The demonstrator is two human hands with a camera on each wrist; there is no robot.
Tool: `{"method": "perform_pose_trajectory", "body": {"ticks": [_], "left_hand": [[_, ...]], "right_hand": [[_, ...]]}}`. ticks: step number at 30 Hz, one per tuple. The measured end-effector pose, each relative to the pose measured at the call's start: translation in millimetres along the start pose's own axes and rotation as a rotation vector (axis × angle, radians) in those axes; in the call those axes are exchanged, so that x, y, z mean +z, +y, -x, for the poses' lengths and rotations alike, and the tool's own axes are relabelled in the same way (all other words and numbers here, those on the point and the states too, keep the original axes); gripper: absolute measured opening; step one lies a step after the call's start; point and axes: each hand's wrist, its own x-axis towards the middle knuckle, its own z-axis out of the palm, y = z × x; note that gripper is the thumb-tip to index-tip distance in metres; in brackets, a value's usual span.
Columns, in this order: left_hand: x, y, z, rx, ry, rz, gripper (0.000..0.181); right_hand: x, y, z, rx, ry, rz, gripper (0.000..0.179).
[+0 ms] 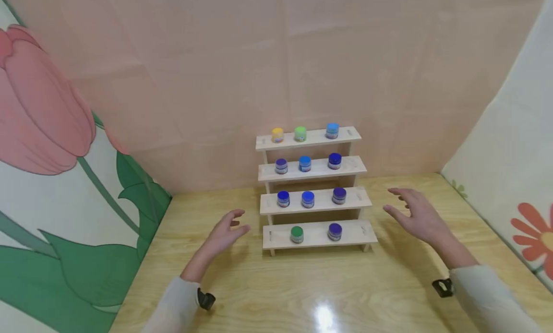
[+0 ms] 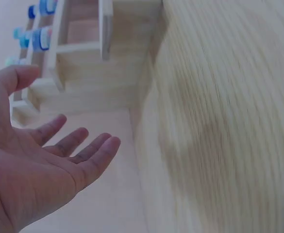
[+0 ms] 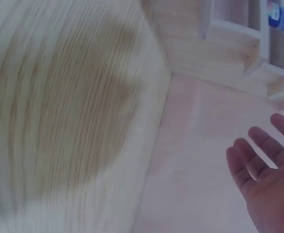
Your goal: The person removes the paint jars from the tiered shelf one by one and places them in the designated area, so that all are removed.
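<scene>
A pale wooden four-step rack (image 1: pixel 317 234) stands on the table, bearing small lidded paint jars. On the top step are a yellow jar (image 1: pixel 278 135), a light green jar (image 1: pixel 300 134) and a light blue jar (image 1: pixel 332 131). Blue and purple jars fill the two middle steps, three on each. The bottom step carries a green jar (image 1: pixel 296 234) and a purple jar (image 1: pixel 334 231). My left hand (image 1: pixel 225 234) hovers left of the rack, fingers relaxed and holding nothing. To the rack's right, my right hand (image 1: pixel 418 215) is likewise in the air with loose, spread fingers, nothing in it.
The wood-grain table (image 1: pixel 242 285) reaches back to a pinkish cloth backdrop (image 1: pixel 207 83). A panel with a painted tulip (image 1: pixel 47 98) borders the left side, and one with a red flower (image 1: pixel 533 232) the right. Dark bands sit on both wrists.
</scene>
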Motion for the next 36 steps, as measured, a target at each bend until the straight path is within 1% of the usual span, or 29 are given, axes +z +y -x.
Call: {"method": "perform_pose_trajectory", "body": {"ticks": [3, 6, 11, 13, 14, 16, 20, 21, 25, 30, 36], "left_hand": [[4.6, 1.1, -0.6, -0.021, -0.003, 0.101, 0.055], [9.9, 2.7, -2.1, -0.037, -0.006, 0.210, 0.052], [18.2, 1.9, -5.9, -0.057, 0.002, 0.371, 0.050], [21.8, 0.8, -7.3, -0.068, 0.000, 0.425, 0.051], [23.6, 0.8, -7.3, -0.073, -0.001, 0.445, 0.051], [28.0, 1.3, -7.6, -0.093, 0.008, 0.483, 0.051], [35.8, 3.6, -7.3, -0.128, 0.026, 0.531, 0.052], [37.4, 4.1, -7.7, -0.135, 0.027, 0.542, 0.053], [41.1, 4.9, -6.8, -0.152, 0.004, 0.577, 0.054], [47.2, 2.4, -7.3, -0.176, -0.011, 0.596, 0.055], [52.3, -0.4, -7.1, -0.193, -0.014, 0.598, 0.058]], "right_hand": [[3.0, -4.5, 0.3, -0.017, 0.056, -0.067, 0.047], [6.8, -8.2, 2.7, -0.006, 0.099, -0.128, 0.042], [16.9, -14.2, 5.6, 0.029, 0.140, -0.237, 0.039], [21.0, -17.4, 7.1, 0.041, 0.150, -0.269, 0.038], [20.5, -24.3, 8.0, 0.046, 0.156, -0.286, 0.037], [25.0, -27.1, 10.1, 0.056, 0.165, -0.309, 0.036], [33.1, -31.1, 13.9, 0.076, 0.172, -0.346, 0.034], [37.4, -26.9, 14.8, 0.081, 0.171, -0.349, 0.034], [42.8, -33.5, 17.1, 0.080, 0.162, -0.378, 0.033], [48.7, -45.0, 16.7, 0.051, 0.131, -0.421, 0.033], [58.3, -56.3, 16.3, 0.061, 0.085, -0.469, 0.031]]}}
